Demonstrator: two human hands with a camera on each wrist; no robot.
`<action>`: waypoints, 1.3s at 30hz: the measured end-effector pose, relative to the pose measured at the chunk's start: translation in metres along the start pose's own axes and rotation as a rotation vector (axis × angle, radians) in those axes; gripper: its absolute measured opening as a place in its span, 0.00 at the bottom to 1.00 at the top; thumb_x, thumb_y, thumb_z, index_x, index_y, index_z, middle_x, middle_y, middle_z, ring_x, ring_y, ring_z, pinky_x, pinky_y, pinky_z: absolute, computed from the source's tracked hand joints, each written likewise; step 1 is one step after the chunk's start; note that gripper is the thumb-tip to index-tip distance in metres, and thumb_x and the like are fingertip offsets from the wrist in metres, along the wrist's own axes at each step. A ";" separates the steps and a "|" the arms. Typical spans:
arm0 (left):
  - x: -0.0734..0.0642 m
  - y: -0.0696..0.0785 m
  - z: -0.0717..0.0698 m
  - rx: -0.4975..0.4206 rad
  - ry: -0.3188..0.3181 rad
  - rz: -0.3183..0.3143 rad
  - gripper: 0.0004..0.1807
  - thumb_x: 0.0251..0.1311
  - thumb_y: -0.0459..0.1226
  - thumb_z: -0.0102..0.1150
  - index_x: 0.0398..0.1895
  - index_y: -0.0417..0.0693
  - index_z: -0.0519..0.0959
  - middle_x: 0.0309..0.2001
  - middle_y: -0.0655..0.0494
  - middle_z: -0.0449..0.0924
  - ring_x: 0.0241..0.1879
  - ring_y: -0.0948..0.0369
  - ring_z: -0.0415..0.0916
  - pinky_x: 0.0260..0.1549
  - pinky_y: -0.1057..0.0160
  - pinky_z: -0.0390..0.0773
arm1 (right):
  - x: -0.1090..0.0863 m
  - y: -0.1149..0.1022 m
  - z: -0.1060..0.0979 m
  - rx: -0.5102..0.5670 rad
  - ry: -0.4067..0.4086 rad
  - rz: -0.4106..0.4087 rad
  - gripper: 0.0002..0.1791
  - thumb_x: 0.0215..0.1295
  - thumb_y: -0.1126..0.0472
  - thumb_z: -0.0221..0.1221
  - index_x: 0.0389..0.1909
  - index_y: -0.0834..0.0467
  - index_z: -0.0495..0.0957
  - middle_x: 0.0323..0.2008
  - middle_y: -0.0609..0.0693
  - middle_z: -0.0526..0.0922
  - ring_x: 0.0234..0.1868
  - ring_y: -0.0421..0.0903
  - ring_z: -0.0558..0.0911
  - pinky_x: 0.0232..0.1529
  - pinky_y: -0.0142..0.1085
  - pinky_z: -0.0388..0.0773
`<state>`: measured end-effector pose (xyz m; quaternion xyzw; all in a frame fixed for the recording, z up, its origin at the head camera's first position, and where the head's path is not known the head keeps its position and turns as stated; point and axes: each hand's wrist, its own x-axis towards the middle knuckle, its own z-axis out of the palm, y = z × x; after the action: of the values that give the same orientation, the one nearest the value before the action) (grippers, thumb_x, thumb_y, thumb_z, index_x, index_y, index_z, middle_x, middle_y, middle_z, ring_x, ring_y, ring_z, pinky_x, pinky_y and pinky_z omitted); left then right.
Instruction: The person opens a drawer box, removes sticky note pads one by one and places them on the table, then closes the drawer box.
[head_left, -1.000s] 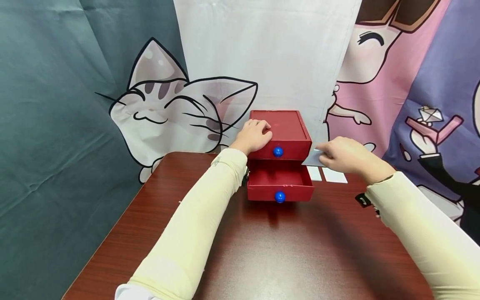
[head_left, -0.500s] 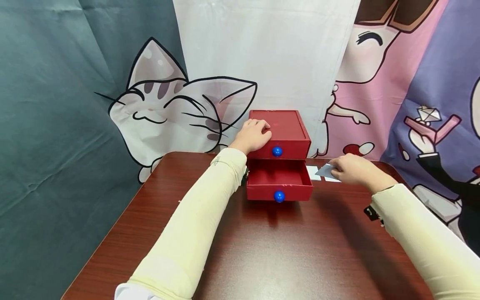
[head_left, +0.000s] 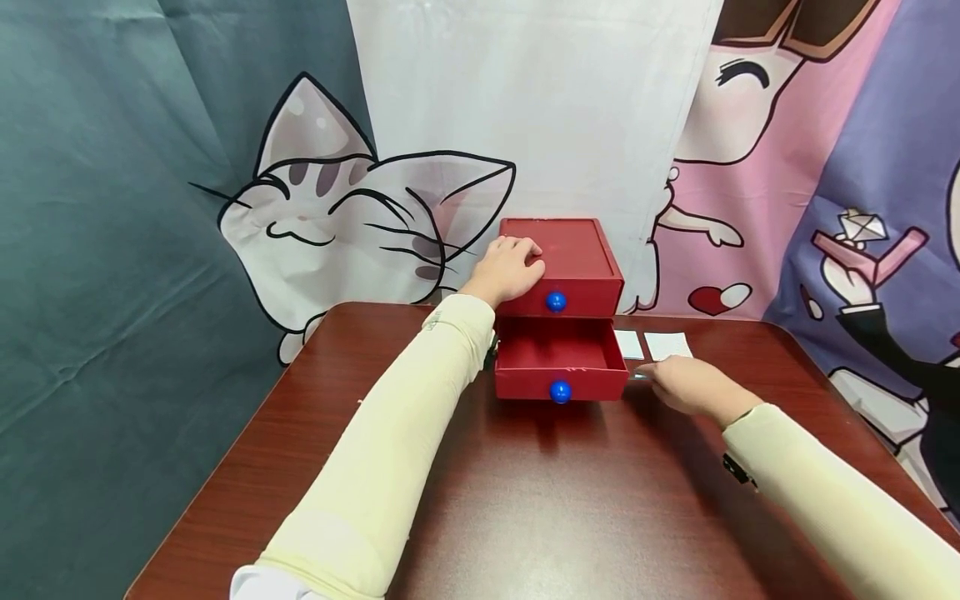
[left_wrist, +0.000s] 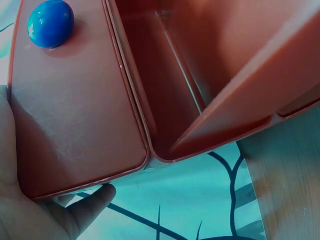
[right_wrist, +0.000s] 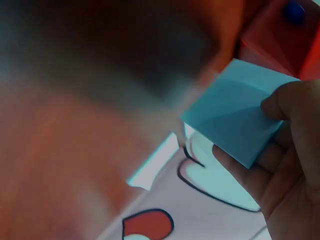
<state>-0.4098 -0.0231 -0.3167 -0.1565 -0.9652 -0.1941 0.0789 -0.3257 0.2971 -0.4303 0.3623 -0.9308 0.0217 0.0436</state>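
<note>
A red two-drawer box (head_left: 566,250) stands on the table, its upper drawer pushed in and its lower drawer (head_left: 525,385) pulled out, each with a blue knob. My left hand (head_left: 510,271) grips the box at its upper left corner, with a finger (left_wrist: 95,207) along the side in the left wrist view. Between the thumb and fingers of my right hand (head_left: 693,387) is a pale blue square of paper (right_wrist: 235,110). In the head view that hand is just right of the lower drawer's front corner, and only a thin edge of the paper shows.
Two white square papers (head_left: 667,345) lie on the brown table (head_left: 585,500), to the right of the box. A cartoon-printed cloth (head_left: 585,108) hangs behind the table's back edge.
My right hand first moves right and down, away from the box's upper side, then nearer and lower beside the open drawer, keeping the paper. My left hand stays in place.
</note>
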 end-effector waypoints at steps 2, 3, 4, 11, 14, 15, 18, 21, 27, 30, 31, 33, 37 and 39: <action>0.000 0.000 0.000 0.002 0.000 0.000 0.22 0.69 0.51 0.41 0.62 0.63 0.74 0.69 0.58 0.67 0.72 0.55 0.54 0.63 0.48 0.69 | -0.002 -0.004 0.008 -0.020 0.003 -0.015 0.14 0.57 0.73 0.62 0.44 0.60 0.82 0.24 0.47 0.82 0.24 0.47 0.81 0.31 0.46 0.83; 0.000 0.000 0.000 0.003 -0.001 0.000 0.22 0.69 0.51 0.41 0.62 0.63 0.74 0.69 0.58 0.67 0.72 0.54 0.54 0.63 0.48 0.69 | -0.003 -0.006 0.012 -0.026 0.004 -0.020 0.15 0.57 0.73 0.62 0.45 0.60 0.82 0.26 0.48 0.83 0.25 0.48 0.82 0.31 0.47 0.84; 0.001 0.000 0.000 0.004 -0.002 0.000 0.22 0.69 0.52 0.41 0.62 0.63 0.73 0.69 0.58 0.67 0.72 0.54 0.54 0.63 0.48 0.69 | -0.003 -0.008 0.015 -0.032 0.004 -0.027 0.15 0.57 0.73 0.62 0.45 0.60 0.82 0.27 0.49 0.84 0.25 0.48 0.83 0.31 0.47 0.84; 0.000 0.000 0.000 -0.001 -0.006 0.004 0.22 0.69 0.52 0.41 0.63 0.63 0.73 0.69 0.58 0.67 0.73 0.54 0.53 0.66 0.49 0.67 | -0.008 -0.021 0.027 -0.019 -0.064 -0.086 0.17 0.56 0.71 0.66 0.48 0.67 0.83 0.40 0.57 0.87 0.34 0.48 0.86 0.38 0.44 0.84; 0.000 0.000 -0.001 -0.002 -0.011 -0.001 0.22 0.69 0.52 0.41 0.63 0.63 0.73 0.69 0.58 0.66 0.73 0.54 0.52 0.65 0.48 0.67 | -0.008 -0.023 0.030 -0.003 -0.087 -0.082 0.17 0.56 0.69 0.69 0.48 0.68 0.84 0.40 0.58 0.87 0.34 0.49 0.87 0.39 0.43 0.85; 0.000 0.001 -0.001 -0.002 -0.013 -0.002 0.22 0.69 0.52 0.41 0.63 0.63 0.73 0.70 0.59 0.66 0.73 0.55 0.52 0.65 0.48 0.67 | -0.008 -0.023 0.031 0.001 -0.085 -0.073 0.17 0.56 0.69 0.69 0.48 0.68 0.84 0.40 0.58 0.88 0.35 0.49 0.87 0.39 0.43 0.85; -0.001 0.001 -0.002 -0.004 -0.012 -0.002 0.22 0.69 0.52 0.41 0.63 0.63 0.73 0.69 0.58 0.66 0.73 0.55 0.52 0.64 0.48 0.68 | -0.007 -0.022 0.034 -0.001 -0.052 -0.066 0.15 0.55 0.69 0.70 0.45 0.66 0.85 0.36 0.54 0.88 0.31 0.46 0.85 0.36 0.42 0.85; -0.001 0.001 -0.003 -0.007 -0.010 0.003 0.22 0.70 0.51 0.41 0.63 0.63 0.73 0.69 0.58 0.66 0.73 0.54 0.53 0.64 0.48 0.68 | -0.004 -0.018 0.037 0.010 -0.012 -0.050 0.14 0.55 0.70 0.70 0.44 0.65 0.85 0.33 0.52 0.87 0.27 0.44 0.83 0.33 0.42 0.84; 0.000 0.001 -0.002 -0.008 -0.009 0.000 0.22 0.70 0.51 0.41 0.63 0.63 0.73 0.70 0.58 0.66 0.75 0.54 0.51 0.66 0.48 0.66 | 0.002 -0.009 0.044 0.053 0.057 -0.003 0.12 0.57 0.71 0.68 0.42 0.62 0.85 0.31 0.52 0.86 0.29 0.48 0.84 0.35 0.45 0.84; 0.000 0.001 -0.002 -0.011 -0.014 -0.002 0.22 0.69 0.51 0.41 0.63 0.63 0.73 0.71 0.58 0.65 0.76 0.54 0.49 0.67 0.46 0.64 | 0.004 -0.007 0.045 0.059 0.065 0.011 0.09 0.58 0.71 0.67 0.39 0.61 0.85 0.29 0.50 0.84 0.29 0.47 0.83 0.34 0.45 0.83; 0.000 0.001 -0.002 -0.013 -0.016 -0.002 0.23 0.69 0.51 0.41 0.63 0.63 0.73 0.71 0.58 0.65 0.76 0.54 0.49 0.67 0.45 0.64 | 0.005 -0.006 0.046 0.059 0.066 0.016 0.08 0.58 0.71 0.68 0.39 0.61 0.85 0.28 0.49 0.84 0.28 0.46 0.83 0.34 0.45 0.83; 0.000 0.001 -0.002 -0.016 -0.017 -0.003 0.22 0.69 0.52 0.41 0.63 0.63 0.73 0.71 0.58 0.65 0.77 0.54 0.48 0.67 0.44 0.64 | 0.006 -0.005 0.046 0.062 0.069 0.019 0.07 0.58 0.70 0.68 0.38 0.60 0.85 0.28 0.48 0.84 0.28 0.46 0.83 0.35 0.45 0.84; 0.000 0.001 -0.002 -0.020 -0.013 -0.005 0.22 0.69 0.51 0.41 0.63 0.63 0.74 0.71 0.59 0.65 0.77 0.55 0.48 0.68 0.45 0.64 | 0.008 -0.002 0.046 0.092 0.070 0.038 0.08 0.58 0.70 0.69 0.39 0.61 0.87 0.31 0.50 0.87 0.31 0.48 0.85 0.39 0.46 0.85; 0.000 0.001 -0.001 -0.017 -0.017 -0.007 0.23 0.69 0.52 0.40 0.63 0.64 0.73 0.72 0.59 0.64 0.77 0.55 0.47 0.68 0.45 0.63 | 0.008 0.000 0.046 0.115 0.062 0.047 0.09 0.58 0.70 0.68 0.40 0.62 0.87 0.33 0.52 0.88 0.34 0.50 0.86 0.41 0.47 0.85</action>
<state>-0.4096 -0.0229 -0.3154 -0.1556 -0.9647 -0.2010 0.0688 -0.3344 0.2886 -0.4757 0.3415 -0.9344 0.0872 0.0512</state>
